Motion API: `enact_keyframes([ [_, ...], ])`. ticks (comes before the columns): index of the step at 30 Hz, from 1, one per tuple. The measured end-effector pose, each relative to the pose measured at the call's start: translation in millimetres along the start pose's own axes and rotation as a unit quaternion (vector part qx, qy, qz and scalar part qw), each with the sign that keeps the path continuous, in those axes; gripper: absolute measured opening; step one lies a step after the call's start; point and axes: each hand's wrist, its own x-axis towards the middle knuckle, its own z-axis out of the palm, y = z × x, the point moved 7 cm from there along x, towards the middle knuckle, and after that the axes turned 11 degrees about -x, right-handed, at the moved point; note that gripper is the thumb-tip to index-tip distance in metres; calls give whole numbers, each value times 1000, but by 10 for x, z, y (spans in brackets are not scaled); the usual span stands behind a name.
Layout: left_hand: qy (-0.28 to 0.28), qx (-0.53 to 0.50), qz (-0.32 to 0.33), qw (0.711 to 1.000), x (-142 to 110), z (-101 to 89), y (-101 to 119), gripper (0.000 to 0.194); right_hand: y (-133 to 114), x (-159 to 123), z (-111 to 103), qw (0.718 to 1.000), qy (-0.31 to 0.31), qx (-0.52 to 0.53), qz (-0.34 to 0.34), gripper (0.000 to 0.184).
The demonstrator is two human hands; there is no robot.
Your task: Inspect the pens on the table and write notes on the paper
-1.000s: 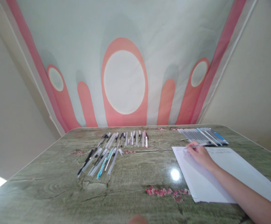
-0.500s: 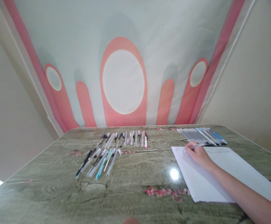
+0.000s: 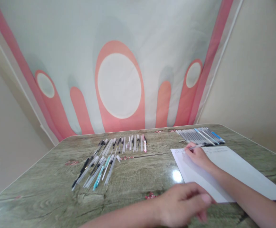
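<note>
My right hand (image 3: 197,155) rests on the far left corner of a white sheet of paper (image 3: 233,171) and is closed on a clear pen (image 3: 196,146), its tip at the paper. My left hand (image 3: 184,204) hovers low over the table near the sheet's front left corner. Its fingers are curled loosely, pointing right, and nothing shows in them. A row of clear pens (image 3: 201,135) lies just beyond the paper.
The table (image 3: 133,177) has a green wood-grain top with pink flower marks. Several loose pens (image 3: 97,169) lie fanned at centre left, and several pen parts (image 3: 128,144) lie in a row behind them. A pink and white banner (image 3: 118,85) hangs behind the table.
My left hand and forearm have come into view from the bottom edge, reaching right towards the paper. My right hand keeps the pen at the same spot. The view has shifted slightly.
</note>
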Motion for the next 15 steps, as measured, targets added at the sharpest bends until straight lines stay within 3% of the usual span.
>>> enact_keyframes([
  [2, 109, 106, 32, 988, -83, -492, 218, 39, 1, 4, 4, 1000, 0, 2, 2, 15],
  [4, 205, 204, 46, 956, -230, -905, 307, 35, 8, 8, 8, 1000, -1, -1, 7, 15],
  [7, 308, 303, 63, 900, -454, -1327, 282, 29, 12, 11, 6, 1000, 2, 1, 12, 17],
  [10, 336, 345, 76, 873, -576, -1502, 194, 26, 4, 6, -2, 1000, 7, 7, 15, 18],
  [15, 333, 341, 84, 875, -620, -1527, 132, 25, -20, -10, -17, 1000, 8, -8, 15, 13],
])
